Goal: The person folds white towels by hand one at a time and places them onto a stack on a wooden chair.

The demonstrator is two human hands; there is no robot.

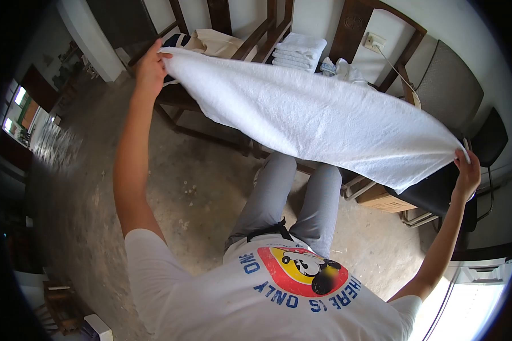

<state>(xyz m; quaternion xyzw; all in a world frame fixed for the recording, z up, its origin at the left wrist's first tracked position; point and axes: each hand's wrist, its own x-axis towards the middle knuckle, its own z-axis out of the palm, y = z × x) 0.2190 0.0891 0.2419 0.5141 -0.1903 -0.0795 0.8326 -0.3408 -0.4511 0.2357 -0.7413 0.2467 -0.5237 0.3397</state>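
The left grip (pixel 152 69) is closed in a pinch, thumb against fingers, on the far-left corner of a white, oblong terry-cloth towel (pixel 313 113). The right grip (pixel 467 173) is likewise closed, pinching the towel's right-hand end. Neither has hold of anything else.

The towel hangs between the two, clear of the floor, stretched lengthwise with its middle sagging slightly. As to progress: it is judged opened out and lifted, with no finished fold visible; whether the cloth is single or doubled cannot be told.

Beyond the far edge is a neat stack of folded white towels (pixel 298 52), its layers already complete; the surface beneath is hidden. Just right of it lies a crumpled whitish cloth (pixel 347 71). Far left, a cream fabric item (pixel 216 42) rests on a dark wooden armchair.

Near the towel's right end, below it, a brown cardboard box (pixel 381 200) sits low, beside a black-seated chair (pixel 426 196). The floor (pixel 188 187) is bare, stained grey-brown concrete.
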